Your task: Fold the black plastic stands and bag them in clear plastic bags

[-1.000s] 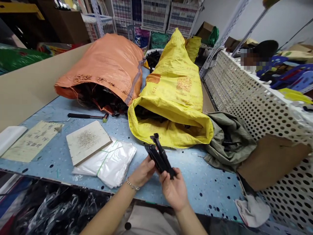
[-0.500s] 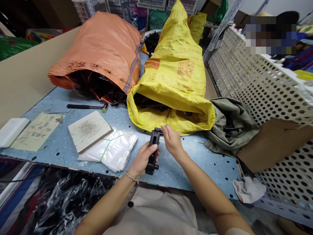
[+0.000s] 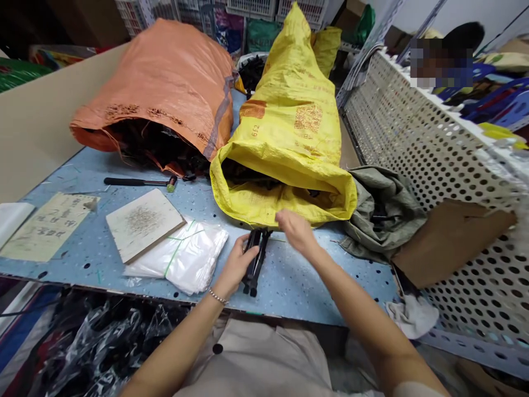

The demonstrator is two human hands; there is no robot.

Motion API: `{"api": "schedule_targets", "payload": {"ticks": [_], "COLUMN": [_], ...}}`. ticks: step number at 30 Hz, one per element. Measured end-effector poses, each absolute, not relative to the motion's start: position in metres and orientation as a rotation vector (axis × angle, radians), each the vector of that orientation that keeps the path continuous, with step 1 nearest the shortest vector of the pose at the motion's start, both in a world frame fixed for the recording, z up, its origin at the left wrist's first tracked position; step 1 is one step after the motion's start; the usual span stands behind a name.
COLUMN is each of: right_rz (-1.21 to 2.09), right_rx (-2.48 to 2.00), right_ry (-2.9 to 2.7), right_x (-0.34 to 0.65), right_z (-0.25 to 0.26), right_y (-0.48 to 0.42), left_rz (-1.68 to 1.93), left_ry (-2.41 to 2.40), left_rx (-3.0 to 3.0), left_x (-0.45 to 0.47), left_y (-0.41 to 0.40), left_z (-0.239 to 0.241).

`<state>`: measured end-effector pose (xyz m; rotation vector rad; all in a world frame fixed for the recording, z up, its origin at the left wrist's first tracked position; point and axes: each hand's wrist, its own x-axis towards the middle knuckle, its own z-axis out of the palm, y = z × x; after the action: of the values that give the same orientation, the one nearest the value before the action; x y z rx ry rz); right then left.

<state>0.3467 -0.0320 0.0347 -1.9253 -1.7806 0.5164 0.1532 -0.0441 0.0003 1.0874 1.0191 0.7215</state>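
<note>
Grasps a slim black part [image 3: 258,266] in the left grip [image 3: 238,262], pressing the thumb across the near face and curling the fingers around the left side. Holds it at a slant over the front of the blue tabletop [image 3: 297,286], pointing the upper end toward the mouth of a yellow sack [image 3: 289,143]. Wears a metallic bracelet [image 3: 219,296] on the left wrist. Keeps the right grip [image 3: 298,234] partly curled near the part's upper end, apart from it and in front of the sack's rim; cannot tell whether clenched on something small or released. Has, to the left, a tied bundle of clear plastic bags [image 3: 192,264] under the edge of a pale square board [image 3: 144,223] marked with dark specks. Beyond that, has a dark-handled hammer [image 3: 138,181] before an open orange sack [image 3: 165,82] full of dark pieces, and a handwritten paper [image 3: 49,226] farther left. To the right, has a crumpled grey-green cloth [image 3: 397,193], brown cardboard [image 3: 450,242] and a perforated panel [image 3: 413,132]. Farthest back, faces white crates [image 3: 252,6] behind both sacks.
</note>
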Motion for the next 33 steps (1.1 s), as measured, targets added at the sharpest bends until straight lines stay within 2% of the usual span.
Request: {"api": "schedule_targets", "payload": {"ticks": [3, 5, 11, 16, 18, 22, 25, 30, 33], "right_rz": [0.182, 0.161, 0.216, 0.348, 0.358, 0.331, 0.389, 0.370, 0.482], "right_rx": [-2.482, -2.535, -2.385, -1.866, -1.849, -2.193, -2.279, -2.117, -1.701], "right_ry": [-1.336, -1.234, -1.200, -1.152, -1.121, -1.028, -0.995, -1.039, -1.120], "right_x": [0.398, 0.420, 0.432, 0.427, 0.423, 0.417, 0.417, 0.413, 0.377], "right_z": [0.037, 0.034, 0.017, -0.005, -0.009, -0.002, 0.010, 0.029, 0.033], "right_y": [0.026, 0.050, 0.026, -0.033, -0.037, -0.006, 0.020, 0.006, -0.039], "left_rz": [0.728, 0.746, 0.801, 0.869, 0.875, 0.868, 0.868, 0.809, 0.770], "left_ry": [1.070, 1.137, 1.135, 1.024, 0.968, 0.911, 0.912, 0.944, 0.866], "left_rx": [1.494, 1.707, 1.874, 1.780, 1.763, 1.756, 1.718, 1.526, 1.254], "left_x": [0.154, 0.152, 0.133, 0.144, 0.156, 0.171, 0.167, 0.145, 0.146], "left_y": [-0.053, -0.055, -0.051, -0.043, -0.042, -0.046, -0.049, -0.050, -0.046], "left_z": [-0.018, -0.026, -0.020, 0.001, 0.007, 0.013, 0.014, 0.012, 0.018]}}
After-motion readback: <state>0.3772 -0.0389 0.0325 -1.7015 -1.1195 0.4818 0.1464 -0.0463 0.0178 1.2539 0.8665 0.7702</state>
